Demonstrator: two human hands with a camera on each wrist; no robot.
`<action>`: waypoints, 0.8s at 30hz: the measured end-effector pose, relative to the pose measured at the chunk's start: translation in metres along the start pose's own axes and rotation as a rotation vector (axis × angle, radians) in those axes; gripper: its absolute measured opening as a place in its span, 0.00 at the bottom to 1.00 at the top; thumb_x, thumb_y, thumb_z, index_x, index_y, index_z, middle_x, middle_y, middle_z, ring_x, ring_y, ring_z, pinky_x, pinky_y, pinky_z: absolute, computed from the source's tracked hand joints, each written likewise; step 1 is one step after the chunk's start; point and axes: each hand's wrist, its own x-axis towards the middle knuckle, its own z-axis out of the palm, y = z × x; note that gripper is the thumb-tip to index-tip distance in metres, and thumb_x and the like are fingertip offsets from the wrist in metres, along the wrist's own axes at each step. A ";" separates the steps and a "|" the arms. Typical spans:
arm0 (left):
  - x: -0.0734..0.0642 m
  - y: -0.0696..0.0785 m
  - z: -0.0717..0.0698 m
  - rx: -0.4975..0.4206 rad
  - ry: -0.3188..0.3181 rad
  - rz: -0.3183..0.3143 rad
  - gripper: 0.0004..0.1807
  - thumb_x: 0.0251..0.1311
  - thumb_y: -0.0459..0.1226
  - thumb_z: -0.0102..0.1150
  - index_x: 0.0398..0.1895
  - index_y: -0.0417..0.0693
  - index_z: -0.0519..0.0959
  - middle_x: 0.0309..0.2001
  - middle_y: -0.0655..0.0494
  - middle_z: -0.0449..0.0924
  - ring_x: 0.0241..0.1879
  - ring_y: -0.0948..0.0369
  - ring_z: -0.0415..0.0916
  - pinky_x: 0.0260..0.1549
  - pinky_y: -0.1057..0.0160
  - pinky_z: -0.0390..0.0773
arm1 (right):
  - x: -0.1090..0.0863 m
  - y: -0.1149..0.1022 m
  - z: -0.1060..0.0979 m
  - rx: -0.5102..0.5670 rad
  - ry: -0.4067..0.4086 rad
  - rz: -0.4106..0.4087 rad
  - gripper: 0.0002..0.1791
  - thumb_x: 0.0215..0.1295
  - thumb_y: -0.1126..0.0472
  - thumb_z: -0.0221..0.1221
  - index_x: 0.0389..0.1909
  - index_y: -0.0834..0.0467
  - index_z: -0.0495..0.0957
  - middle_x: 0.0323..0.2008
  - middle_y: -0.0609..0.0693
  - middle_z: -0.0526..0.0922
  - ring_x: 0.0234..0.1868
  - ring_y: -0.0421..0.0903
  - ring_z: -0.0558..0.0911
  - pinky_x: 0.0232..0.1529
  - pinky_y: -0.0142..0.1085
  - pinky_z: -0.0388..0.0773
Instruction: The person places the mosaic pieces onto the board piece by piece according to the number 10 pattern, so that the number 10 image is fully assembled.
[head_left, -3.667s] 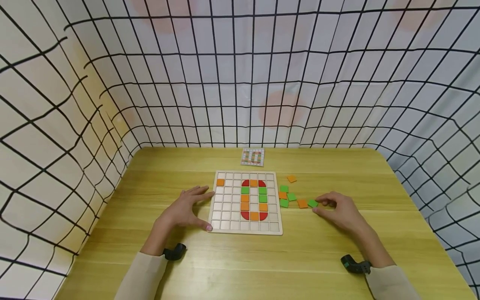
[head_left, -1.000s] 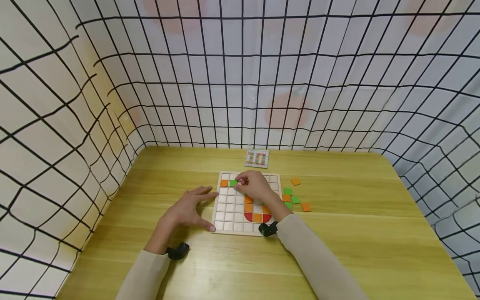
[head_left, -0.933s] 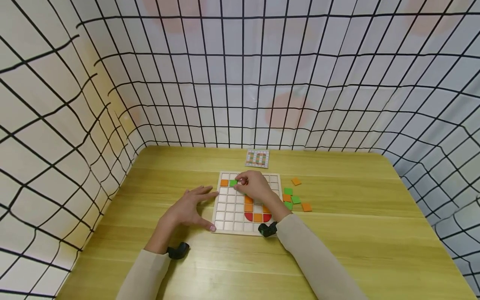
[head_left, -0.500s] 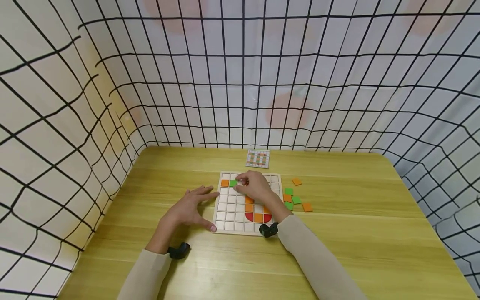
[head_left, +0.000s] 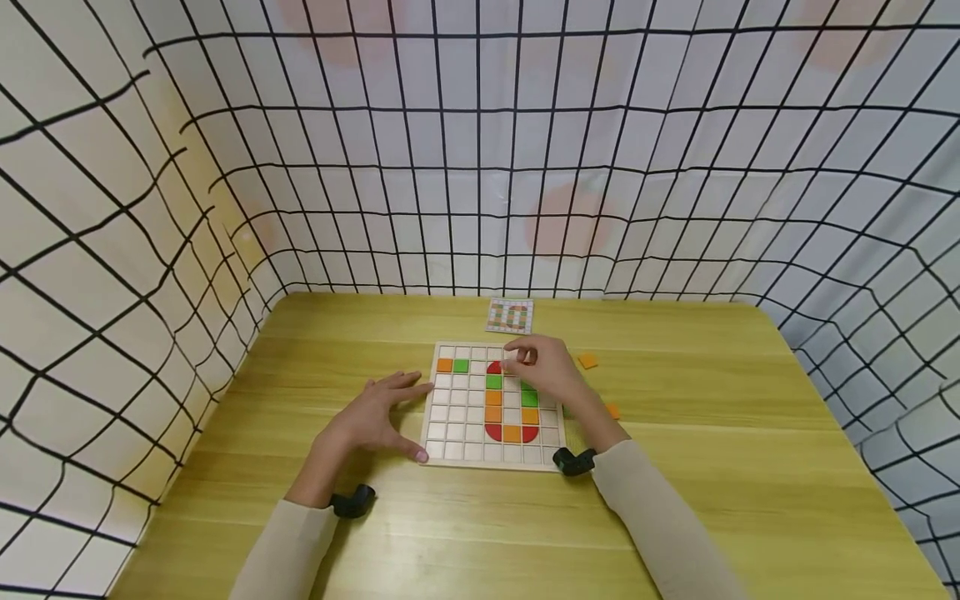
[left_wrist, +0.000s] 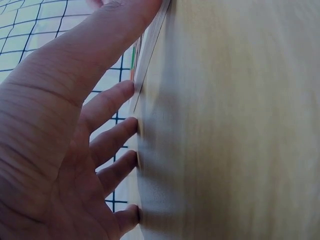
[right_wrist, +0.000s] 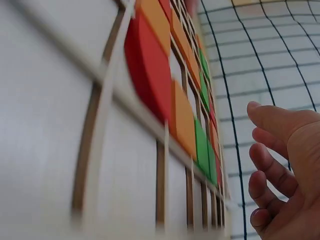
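A square wooden grid board (head_left: 455, 414) lies on the table. A ring of red, orange and green tiles stands out on its right half. In the second row at the left, a green tile (head_left: 461, 366) sits beside an orange tile (head_left: 445, 365). My left hand (head_left: 375, 417) is spread along the board's left side, thumb at the near corner and index fingertip at the edge; its fingers (left_wrist: 112, 142) also show in the left wrist view. Over the board's upper right is my right hand (head_left: 546, 364), fingers loosely bent, holding nothing in the right wrist view. It covers part of the ring.
Loose orange tiles lie right of the board, one farther back (head_left: 587, 361) and one partly behind the right forearm (head_left: 612, 412). A small pattern card (head_left: 509, 317) lies behind the board. Black netting (head_left: 420, 192) over white cloth encloses the table (head_left: 450, 533).
My right hand brought a green tile from the right onto the board, beside the orange one. It has since let go and moved right. The left hand has stayed at the board's edge.
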 end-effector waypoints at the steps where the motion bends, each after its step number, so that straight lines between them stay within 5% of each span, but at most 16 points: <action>1: 0.000 0.000 0.000 0.000 -0.001 0.000 0.64 0.30 0.68 0.82 0.77 0.65 0.67 0.82 0.51 0.56 0.82 0.42 0.46 0.76 0.29 0.41 | -0.002 0.003 -0.005 -0.010 0.005 0.005 0.18 0.67 0.49 0.69 0.52 0.54 0.87 0.33 0.47 0.79 0.33 0.48 0.73 0.32 0.37 0.71; 13: -0.002 -0.001 0.003 -0.011 0.005 0.005 0.63 0.30 0.67 0.82 0.77 0.64 0.68 0.82 0.50 0.56 0.82 0.42 0.46 0.76 0.28 0.40 | -0.028 0.053 -0.064 -0.101 0.030 0.119 0.19 0.68 0.50 0.68 0.55 0.54 0.85 0.40 0.51 0.80 0.40 0.50 0.73 0.39 0.39 0.72; 24: -0.002 0.000 0.000 -0.011 0.013 0.024 0.63 0.30 0.68 0.82 0.77 0.63 0.68 0.82 0.49 0.56 0.82 0.41 0.48 0.76 0.28 0.40 | -0.042 0.086 -0.089 -0.217 -0.006 0.046 0.19 0.72 0.51 0.64 0.59 0.56 0.84 0.43 0.54 0.82 0.40 0.49 0.75 0.43 0.42 0.74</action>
